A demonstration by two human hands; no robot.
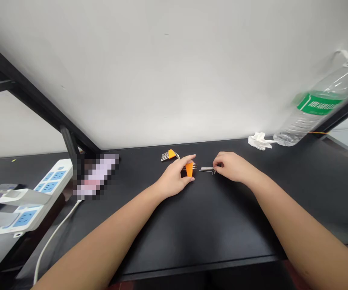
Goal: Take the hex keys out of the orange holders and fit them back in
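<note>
My left hand grips an orange hex key holder between thumb and fingers, with metal key ends sticking out of its right side. To its right, several loose L-shaped hex keys lie side by side on the black tabletop. The fingertips of my right hand are pinched together at the bent ends of these keys; whether one is between them is hidden. Behind my left hand lies a second orange holder with several hex keys through it.
A white power strip with plugs stands at the left, beside a blurred-out flat object and a white cable. A crumpled tissue and a large plastic bottle are at the back right. A pale wall rises behind the table.
</note>
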